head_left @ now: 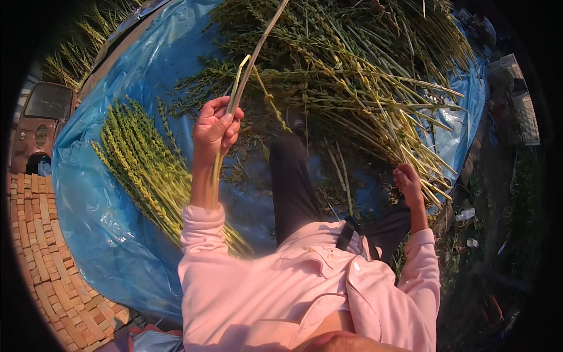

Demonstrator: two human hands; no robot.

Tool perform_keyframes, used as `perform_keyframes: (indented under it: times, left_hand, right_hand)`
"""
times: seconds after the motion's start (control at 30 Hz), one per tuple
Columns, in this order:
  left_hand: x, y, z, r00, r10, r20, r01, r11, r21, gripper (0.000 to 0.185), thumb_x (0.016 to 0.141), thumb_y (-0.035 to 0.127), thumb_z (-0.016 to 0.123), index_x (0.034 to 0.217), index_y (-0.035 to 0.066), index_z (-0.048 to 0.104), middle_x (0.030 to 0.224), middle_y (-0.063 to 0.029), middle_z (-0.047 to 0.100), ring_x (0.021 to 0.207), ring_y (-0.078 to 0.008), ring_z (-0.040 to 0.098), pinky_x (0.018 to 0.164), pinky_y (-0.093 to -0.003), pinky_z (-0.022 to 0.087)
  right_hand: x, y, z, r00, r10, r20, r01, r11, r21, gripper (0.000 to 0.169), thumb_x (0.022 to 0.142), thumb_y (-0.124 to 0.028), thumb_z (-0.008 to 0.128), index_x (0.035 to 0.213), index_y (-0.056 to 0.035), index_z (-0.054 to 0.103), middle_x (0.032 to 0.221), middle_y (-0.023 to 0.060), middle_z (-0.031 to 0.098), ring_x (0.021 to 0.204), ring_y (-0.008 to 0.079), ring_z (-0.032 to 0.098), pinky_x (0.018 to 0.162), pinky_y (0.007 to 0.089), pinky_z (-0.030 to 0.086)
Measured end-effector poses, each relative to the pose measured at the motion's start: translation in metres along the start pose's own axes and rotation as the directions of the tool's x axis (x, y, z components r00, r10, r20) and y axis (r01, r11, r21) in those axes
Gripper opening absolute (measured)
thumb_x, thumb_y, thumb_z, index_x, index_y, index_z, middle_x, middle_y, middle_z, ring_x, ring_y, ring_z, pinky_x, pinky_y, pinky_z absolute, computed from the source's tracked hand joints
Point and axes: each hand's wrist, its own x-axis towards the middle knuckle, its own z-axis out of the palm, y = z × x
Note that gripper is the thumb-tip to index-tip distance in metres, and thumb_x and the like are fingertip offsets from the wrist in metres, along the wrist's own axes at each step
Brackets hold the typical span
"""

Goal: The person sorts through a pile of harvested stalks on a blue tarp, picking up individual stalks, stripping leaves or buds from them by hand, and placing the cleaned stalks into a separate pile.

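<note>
My left hand is closed around a long brown wooden stick and a thin pale stalk beside it. The stick reaches up past the top of the view. A thin yellowish stem with pods hangs on the stick's far side. My right hand, fingers curled, is at the cut ends of a big heap of podded stalks, probably sesame. Whether it grips any of them cannot be made out. Left of my left forearm lies a smaller bundle of similar green-yellow stalks.
Under the stalks spreads a blue plastic sheet, littered with leaf bits. Stacked bricks and a rusty vehicle cab stand at the left. Pale plastic crates are at the right. My bent leg is between the piles.
</note>
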Motion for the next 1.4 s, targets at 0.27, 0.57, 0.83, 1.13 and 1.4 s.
perform_keyframes:
  times: [0.27, 0.57, 0.83, 1.13, 1.4]
  left_hand:
    - [0.003, 0.135, -0.109, 0.946, 0.321, -0.048, -0.300, 0.922, 0.246, 0.028, 0.077, 0.001, 0.047, 0.102, -0.002, 0.035, 0.083, -0.0181, 0.050, 0.053, -0.0085, 0.041, 0.040, -0.0169, 0.034]
    - [-0.102, 0.232, -0.222, 0.682, 0.653, -0.331, -0.320, 0.672, 0.668, 0.031, 0.076, 0.000, 0.047, 0.103, -0.003, 0.032, 0.086, -0.0189, 0.050, 0.056, -0.0123, 0.045, 0.040, -0.0197, 0.036]
    - [-0.298, -0.007, -0.286, 0.295, 0.198, -0.935, 0.425, 0.849, 0.314, 0.030, 0.079, -0.002, 0.035, 0.108, 0.001, 0.029, 0.084, -0.0120, 0.048, 0.052, -0.0119, 0.044, 0.039, -0.0222, 0.036]
    - [-0.351, -0.070, -0.284, 0.183, 0.036, -0.982, 0.689, 0.708, 0.154, 0.024, 0.069, -0.002, 0.044, 0.092, 0.002, 0.038, 0.071, -0.0099, 0.048, 0.045, -0.0148, 0.046, 0.034, -0.0248, 0.035]
    - [-0.265, -0.043, -0.298, 0.699, 0.132, -0.703, 0.709, -0.256, 0.657, 0.042, 0.063, 0.009, 0.051, 0.100, -0.006, 0.043, 0.100, -0.0264, 0.046, 0.094, -0.0379, 0.043, 0.082, -0.0372, 0.034]
  right_hand:
    - [0.030, -0.005, 0.008, 0.994, 0.004, 0.108, -0.005, 1.000, 0.009, 0.016, 0.080, -0.008, 0.043, 0.095, -0.0080, 0.048, 0.080, -0.0004, 0.053, 0.064, 0.0060, 0.047, 0.054, 0.0165, 0.037]
    - [0.042, -0.039, 0.069, 0.965, -0.073, 0.251, 0.107, 0.987, -0.123, 0.012, 0.079, -0.006, 0.043, 0.089, -0.0070, 0.048, 0.076, -0.0006, 0.051, 0.060, 0.0045, 0.043, 0.052, 0.0165, 0.034]
    - [0.021, -0.023, 0.062, 0.972, 0.004, 0.236, 0.046, 0.977, -0.207, 0.013, 0.079, -0.006, 0.043, 0.090, -0.0077, 0.049, 0.076, -0.0013, 0.051, 0.061, 0.0039, 0.044, 0.052, 0.0157, 0.035]
    - [0.018, 0.002, 0.049, 0.969, -0.001, 0.246, 0.057, 0.974, -0.220, 0.013, 0.079, -0.009, 0.043, 0.090, -0.0055, 0.048, 0.077, 0.0001, 0.052, 0.062, 0.0068, 0.045, 0.054, 0.0199, 0.037]
    - [0.009, 0.064, -0.001, 0.988, 0.075, 0.132, -0.059, 0.991, -0.120, 0.012, 0.076, -0.006, 0.045, 0.088, -0.0035, 0.047, 0.074, 0.0025, 0.052, 0.064, 0.0092, 0.048, 0.057, 0.0219, 0.039]
